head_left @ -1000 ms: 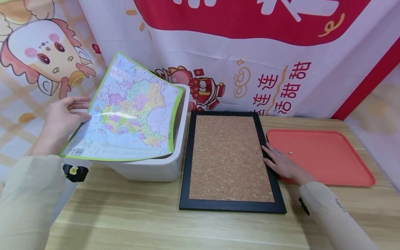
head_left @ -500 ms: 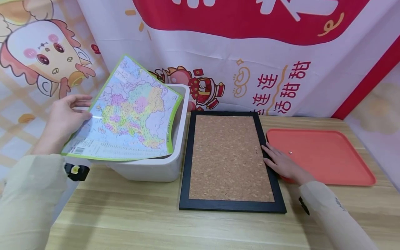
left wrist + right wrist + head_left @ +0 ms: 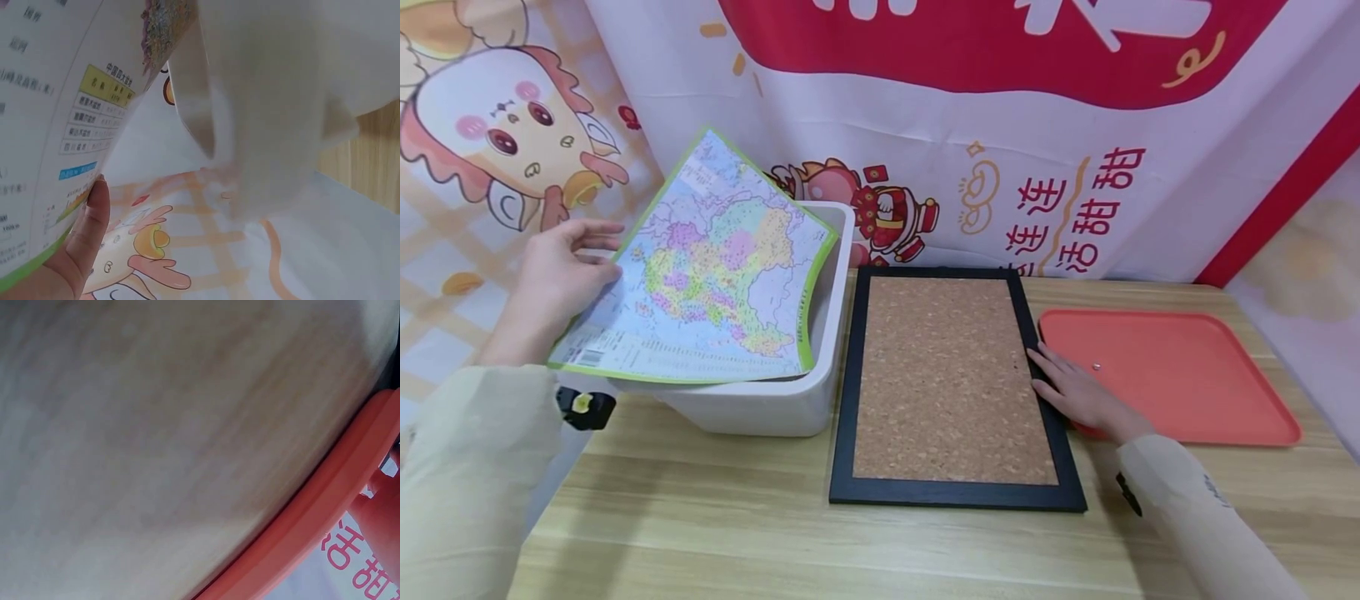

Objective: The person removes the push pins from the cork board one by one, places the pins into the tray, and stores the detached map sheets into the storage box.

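Observation:
My left hand (image 3: pixel 561 271) pinches the left edge of a green-bordered map (image 3: pixel 730 267), which is tilted and bowed over a white plastic bin (image 3: pixel 760 412). In the left wrist view, the thumb or a finger of that hand (image 3: pixel 78 253) lies along the edge of the map's printed back (image 3: pixel 69 112). A cork board (image 3: pixel 955 375) with a black frame lies flat to the right of the bin. On the frame's right side rests my right hand (image 3: pixel 1082 396), fingers extended. The map hides most of the bin's inside.
A red tray (image 3: pixel 1187 375) lies right of the cork board, close to my right hand, with a tiny shiny piece (image 3: pixel 1097 367) on it. Everything stands on a wood-grain table (image 3: pixel 737 517). A printed cloth (image 3: pixel 925 117) hangs behind.
The map's top corner has shifted slightly right, and its lower right corner slightly left. The glare on it has faded. My left hand has risen a little; my right hand keeps its place.

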`<action>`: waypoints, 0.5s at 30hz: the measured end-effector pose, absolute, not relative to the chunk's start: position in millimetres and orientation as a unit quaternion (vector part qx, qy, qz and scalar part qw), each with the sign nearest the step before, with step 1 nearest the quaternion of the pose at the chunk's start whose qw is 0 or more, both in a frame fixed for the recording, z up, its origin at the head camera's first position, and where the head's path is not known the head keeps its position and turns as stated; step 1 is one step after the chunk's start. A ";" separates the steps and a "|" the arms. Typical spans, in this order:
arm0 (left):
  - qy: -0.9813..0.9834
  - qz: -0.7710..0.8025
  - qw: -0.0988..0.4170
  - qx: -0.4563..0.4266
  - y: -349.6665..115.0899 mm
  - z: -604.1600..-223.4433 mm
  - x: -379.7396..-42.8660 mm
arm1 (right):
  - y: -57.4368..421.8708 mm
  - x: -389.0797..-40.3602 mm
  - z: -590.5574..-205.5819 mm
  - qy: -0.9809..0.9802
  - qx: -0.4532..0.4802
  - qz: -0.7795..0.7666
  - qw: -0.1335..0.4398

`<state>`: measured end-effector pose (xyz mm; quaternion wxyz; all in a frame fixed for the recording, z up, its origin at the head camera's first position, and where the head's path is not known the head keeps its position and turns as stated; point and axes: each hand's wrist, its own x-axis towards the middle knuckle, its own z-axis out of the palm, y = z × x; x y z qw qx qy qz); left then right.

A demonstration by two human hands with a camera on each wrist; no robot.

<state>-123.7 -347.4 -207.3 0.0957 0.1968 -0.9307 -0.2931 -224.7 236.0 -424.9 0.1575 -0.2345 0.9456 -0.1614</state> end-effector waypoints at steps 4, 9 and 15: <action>-0.938 -0.280 0.105 0.175 -340.1 -203.6 -123.9 | 236.4 -225.1 -424.9 0.946 -0.232 -0.160 0.160; -0.940 -0.293 0.102 0.142 -334.2 -201.2 -127.9 | 235.7 -224.5 -425.1 0.947 -0.233 -0.153 0.156; -0.932 -0.321 0.080 0.152 -336.2 -203.4 -131.2 | 233.6 -223.7 -423.3 0.948 -0.230 -0.153 0.156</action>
